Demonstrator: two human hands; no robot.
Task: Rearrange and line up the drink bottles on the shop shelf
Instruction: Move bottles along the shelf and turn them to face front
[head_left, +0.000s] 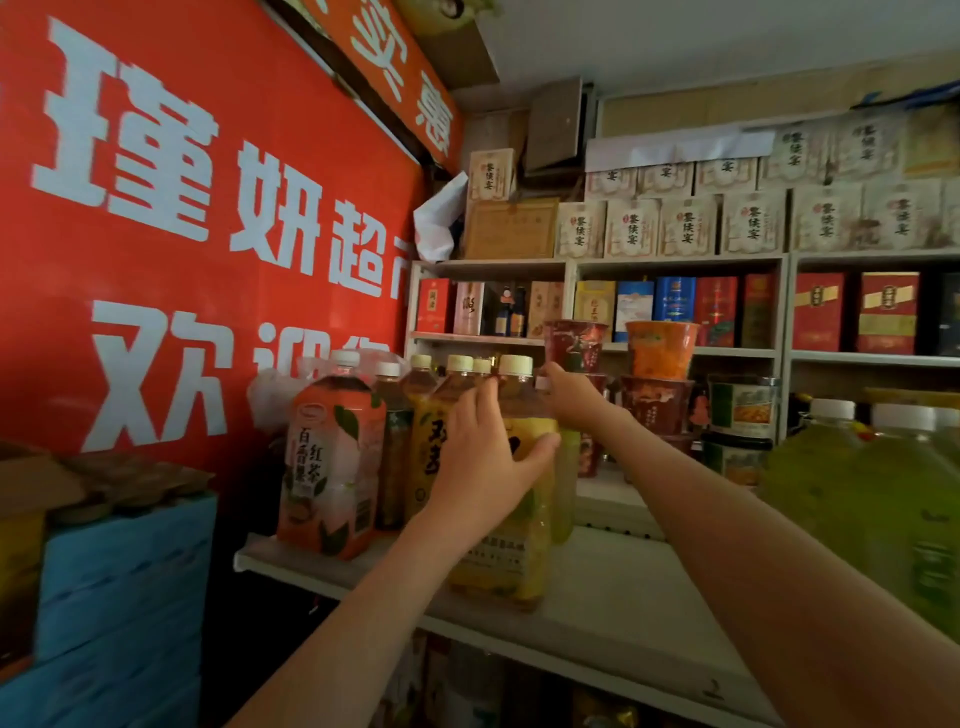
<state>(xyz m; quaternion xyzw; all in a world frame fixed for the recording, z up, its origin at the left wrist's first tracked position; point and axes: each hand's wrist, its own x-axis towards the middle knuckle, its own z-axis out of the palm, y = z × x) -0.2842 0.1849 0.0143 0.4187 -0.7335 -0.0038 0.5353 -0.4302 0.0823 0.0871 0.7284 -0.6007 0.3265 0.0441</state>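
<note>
1. The left hand curls round the shoulder of a tall clear plastic bottle of yellow drink, probably to steady or slide it along the white shelf.
2. The right hand, close by but apart, reaches just behind that bottle. Its fingers are hidden, so its grip cannot be told.
3. Left of the hands, an orange-labelled tea bottle fronts a crowded row.

Red banner left; beige boxes up high; noodle cups stacked centre; blue crates lower left

Left hand grips yellow bottle on shelf.
</note>
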